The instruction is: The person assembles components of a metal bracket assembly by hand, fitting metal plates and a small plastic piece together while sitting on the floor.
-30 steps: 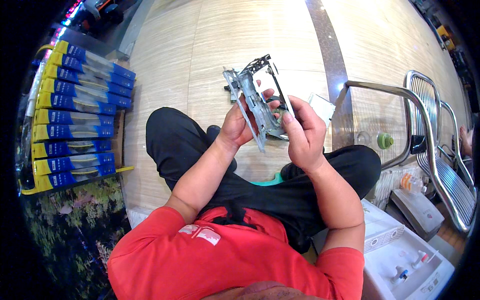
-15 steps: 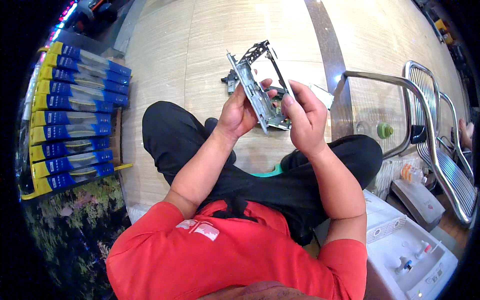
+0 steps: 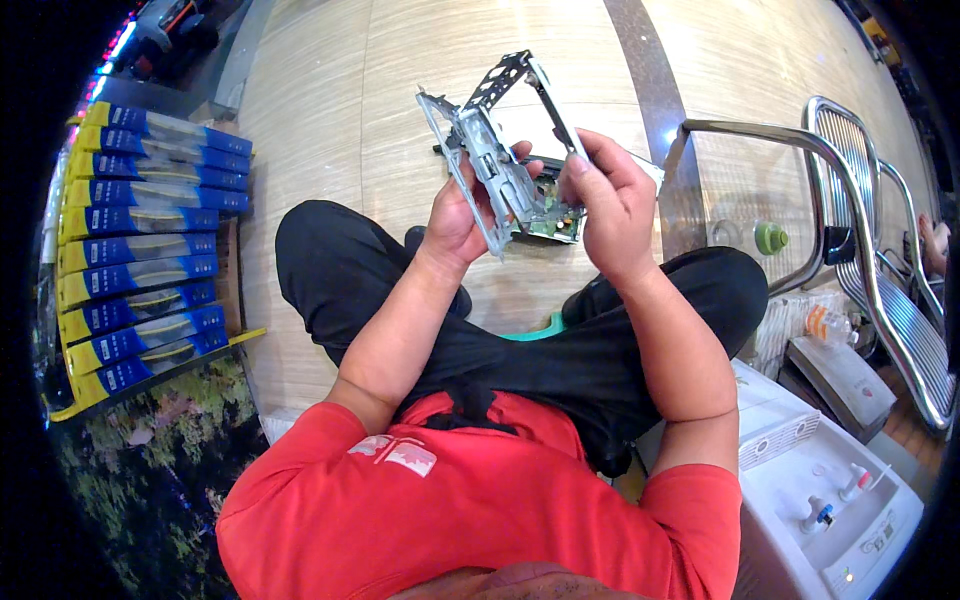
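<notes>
Above my lap I hold a silver and black metal frame [image 3: 492,150], some kind of device chassis, tilted with its black perforated end up. My left hand [image 3: 452,222] is closed on its left side, where a thin silver panel [image 3: 470,190] stands at an angle to the rest. Its fingers are partly hidden behind the metal. On the right, my right hand [image 3: 612,205] pinches the frame's long narrow rail between thumb and fingers. Behind and below the frame shows a green circuit board [image 3: 552,226]; whether it is attached to the frame I cannot tell.
To the left, blue and yellow boxes [image 3: 150,245] fill a yellow rack. A chrome chair [image 3: 862,235] stands at the right, near a green-capped container [image 3: 770,238] and a clear bottle [image 3: 828,325]. At the lower right is a white water dispenser [image 3: 800,480]. A teal edge [image 3: 538,330] shows between my legs.
The frame has moved a little up and left and turned, showing more of its silver inner side. A gap now shows between the thin left panel and the frame. Both hands keep their hold.
</notes>
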`<action>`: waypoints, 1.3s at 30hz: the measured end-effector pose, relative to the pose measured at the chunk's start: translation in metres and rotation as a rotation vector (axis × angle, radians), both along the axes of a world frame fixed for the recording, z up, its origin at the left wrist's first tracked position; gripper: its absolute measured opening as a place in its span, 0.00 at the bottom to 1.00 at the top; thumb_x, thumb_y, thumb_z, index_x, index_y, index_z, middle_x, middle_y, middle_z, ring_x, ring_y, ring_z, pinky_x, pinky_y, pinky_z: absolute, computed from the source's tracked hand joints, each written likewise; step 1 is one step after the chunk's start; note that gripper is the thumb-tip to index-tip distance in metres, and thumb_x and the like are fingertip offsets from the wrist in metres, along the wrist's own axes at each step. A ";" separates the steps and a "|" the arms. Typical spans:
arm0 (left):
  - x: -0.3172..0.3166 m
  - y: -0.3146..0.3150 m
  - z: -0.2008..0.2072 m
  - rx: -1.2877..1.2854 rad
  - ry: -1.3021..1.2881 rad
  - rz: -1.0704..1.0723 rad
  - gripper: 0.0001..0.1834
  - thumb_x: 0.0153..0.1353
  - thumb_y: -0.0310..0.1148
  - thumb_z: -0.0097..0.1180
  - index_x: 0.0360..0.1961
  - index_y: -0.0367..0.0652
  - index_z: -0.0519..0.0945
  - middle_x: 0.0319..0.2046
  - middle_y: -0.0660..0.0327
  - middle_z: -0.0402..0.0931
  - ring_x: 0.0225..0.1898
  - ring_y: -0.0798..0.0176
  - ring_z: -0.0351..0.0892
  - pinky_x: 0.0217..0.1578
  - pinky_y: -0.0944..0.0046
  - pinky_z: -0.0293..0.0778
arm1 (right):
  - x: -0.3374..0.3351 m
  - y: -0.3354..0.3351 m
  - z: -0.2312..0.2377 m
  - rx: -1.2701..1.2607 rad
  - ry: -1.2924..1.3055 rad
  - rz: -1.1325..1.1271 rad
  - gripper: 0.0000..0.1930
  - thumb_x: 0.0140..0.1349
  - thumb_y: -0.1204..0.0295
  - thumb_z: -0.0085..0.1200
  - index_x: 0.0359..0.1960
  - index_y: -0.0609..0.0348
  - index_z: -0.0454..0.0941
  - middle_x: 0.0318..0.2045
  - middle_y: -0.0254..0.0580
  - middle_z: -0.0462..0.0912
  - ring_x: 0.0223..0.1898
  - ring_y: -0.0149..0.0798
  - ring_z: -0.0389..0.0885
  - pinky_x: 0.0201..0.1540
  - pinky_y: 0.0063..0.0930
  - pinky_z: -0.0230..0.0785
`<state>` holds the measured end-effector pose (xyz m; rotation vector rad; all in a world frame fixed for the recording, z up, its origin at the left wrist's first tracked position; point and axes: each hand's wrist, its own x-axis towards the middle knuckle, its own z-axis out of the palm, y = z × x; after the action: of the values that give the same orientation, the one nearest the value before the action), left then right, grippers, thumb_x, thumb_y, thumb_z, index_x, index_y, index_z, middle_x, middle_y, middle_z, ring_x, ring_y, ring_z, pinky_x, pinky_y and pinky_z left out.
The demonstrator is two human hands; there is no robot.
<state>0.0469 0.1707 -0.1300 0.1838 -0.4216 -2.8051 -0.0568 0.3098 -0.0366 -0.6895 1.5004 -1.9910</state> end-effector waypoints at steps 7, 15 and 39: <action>-0.001 0.004 0.004 -0.012 -0.061 0.032 0.23 0.72 0.45 0.39 0.63 0.49 0.65 0.58 0.47 0.69 0.57 0.45 0.72 0.54 0.44 0.74 | 0.002 0.001 -0.006 0.029 0.342 -0.079 0.13 0.61 0.75 0.52 0.45 0.67 0.78 0.29 0.38 0.82 0.26 0.23 0.73 0.31 0.19 0.67; 0.000 0.002 -0.008 -0.045 -0.075 0.042 0.23 0.72 0.47 0.37 0.63 0.51 0.66 0.56 0.53 0.71 0.57 0.50 0.72 0.56 0.42 0.70 | -0.013 0.005 -0.001 0.080 0.262 -0.171 0.14 0.65 0.75 0.48 0.49 0.70 0.75 0.26 0.32 0.75 0.26 0.23 0.70 0.30 0.18 0.64; 0.028 -0.026 0.030 0.156 0.099 0.106 0.22 0.73 0.48 0.34 0.60 0.50 0.69 0.57 0.51 0.70 0.58 0.46 0.72 0.55 0.40 0.72 | -0.141 0.055 -0.220 1.420 0.506 -0.398 0.17 0.59 0.65 0.48 0.39 0.67 0.82 0.41 0.63 0.82 0.47 0.60 0.80 0.50 0.44 0.72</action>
<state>0.0745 0.1444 -0.0998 0.0964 -0.1655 -2.7284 -0.1980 0.3648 -0.2565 -0.2245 2.8968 -0.4730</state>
